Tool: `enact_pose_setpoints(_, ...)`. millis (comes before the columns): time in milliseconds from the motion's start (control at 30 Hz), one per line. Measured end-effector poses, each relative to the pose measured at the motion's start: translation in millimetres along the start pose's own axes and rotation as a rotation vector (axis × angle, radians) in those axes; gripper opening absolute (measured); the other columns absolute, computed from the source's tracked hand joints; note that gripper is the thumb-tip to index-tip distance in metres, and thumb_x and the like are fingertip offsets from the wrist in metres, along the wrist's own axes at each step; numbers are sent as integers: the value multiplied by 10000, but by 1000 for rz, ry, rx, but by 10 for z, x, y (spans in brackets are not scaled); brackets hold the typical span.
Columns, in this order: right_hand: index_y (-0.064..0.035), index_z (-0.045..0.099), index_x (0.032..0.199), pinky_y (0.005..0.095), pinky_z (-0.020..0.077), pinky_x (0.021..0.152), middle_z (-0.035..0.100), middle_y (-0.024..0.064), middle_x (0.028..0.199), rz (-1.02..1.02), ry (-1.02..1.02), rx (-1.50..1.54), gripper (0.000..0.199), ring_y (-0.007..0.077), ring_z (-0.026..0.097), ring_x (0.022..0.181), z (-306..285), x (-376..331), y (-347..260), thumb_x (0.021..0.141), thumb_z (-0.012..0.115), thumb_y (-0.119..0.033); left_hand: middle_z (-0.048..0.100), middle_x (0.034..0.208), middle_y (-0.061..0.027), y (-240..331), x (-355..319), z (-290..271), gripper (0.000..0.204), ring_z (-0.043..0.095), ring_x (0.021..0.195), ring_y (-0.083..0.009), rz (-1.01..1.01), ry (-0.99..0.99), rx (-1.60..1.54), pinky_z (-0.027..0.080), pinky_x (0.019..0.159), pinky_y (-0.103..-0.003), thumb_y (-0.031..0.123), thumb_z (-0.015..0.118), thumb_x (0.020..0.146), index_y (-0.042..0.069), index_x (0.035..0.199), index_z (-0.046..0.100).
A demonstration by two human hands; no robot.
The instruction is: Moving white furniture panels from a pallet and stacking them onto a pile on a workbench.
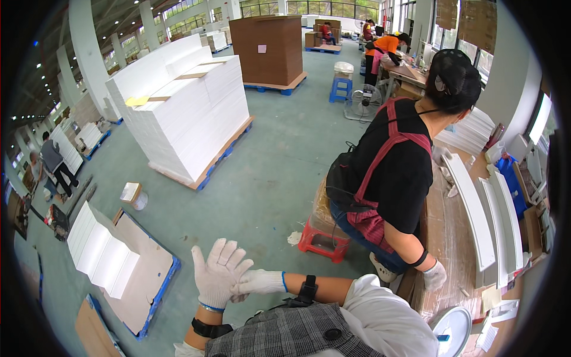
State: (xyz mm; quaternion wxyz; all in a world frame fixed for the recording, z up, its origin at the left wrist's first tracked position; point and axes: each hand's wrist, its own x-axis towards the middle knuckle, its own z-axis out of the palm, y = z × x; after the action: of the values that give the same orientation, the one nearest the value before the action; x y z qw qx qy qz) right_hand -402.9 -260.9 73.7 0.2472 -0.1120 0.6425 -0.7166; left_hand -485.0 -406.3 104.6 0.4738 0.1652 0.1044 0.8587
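A person in a checked grey apron (279, 334) holds both gloved hands together low in the view, in front of the body and over a green floor (262, 196). The left hand (217, 275) is raised with its palm toward the wearer, the fingers fanned upward and the thumb pointing out to the left. The right hand (259, 282) reaches in from the right, its bent fingers touching the little-finger edge of the left palm, near the heel. Whether those fingers pinch the cloth or only press on it cannot be told.

The left glove (213, 292) therefore lies directly left of the right hand, in contact with it. It is worn on the left hand, its long axis running almost upright, from the cuff below to the fingertips above; the right forearm comes across nearly level, so the two hands meet at about a right angle.

The left glove is off-white knitted fabric, soft and slightly loose, with a blue edge at the wrist. The right glove (275, 281) matches it, blue edge included. Black straps circle both forearms. At the right, a co-worker (398, 169) in black sits at a bench (441, 247) holding long white panels (470, 208).
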Motion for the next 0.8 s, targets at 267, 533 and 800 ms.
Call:
enact_pose_setpoints(267,-19,711,1002,292,519,815,686,51,895,15,-24,-30,482,151,630,840,44,-2,-21,1000,529,-464,571,1385,-175,-17,-40,114,798,544,1260,-412,24,127,36,389,1070,-603,671,192,1005,55,1422,481)
enact_pose_setpoints(533,0,689,1043,301,530,850,686,67,940,64,160,117,435,159,641,860,-72,-59,-145,1005,544,-409,655,1168,-167,66,-57,218,588,629,1074,-334,238,435,340,497,975,-505,524,390,1040,3,1248,566)
enact_pose_setpoints(800,9,644,1129,335,536,893,663,54,977,-90,129,475,415,179,653,924,-227,40,-21,1029,524,-375,624,1242,-170,70,-108,20,570,617,1108,-276,182,577,842,489,982,-415,472,455,1036,-21,1311,535)
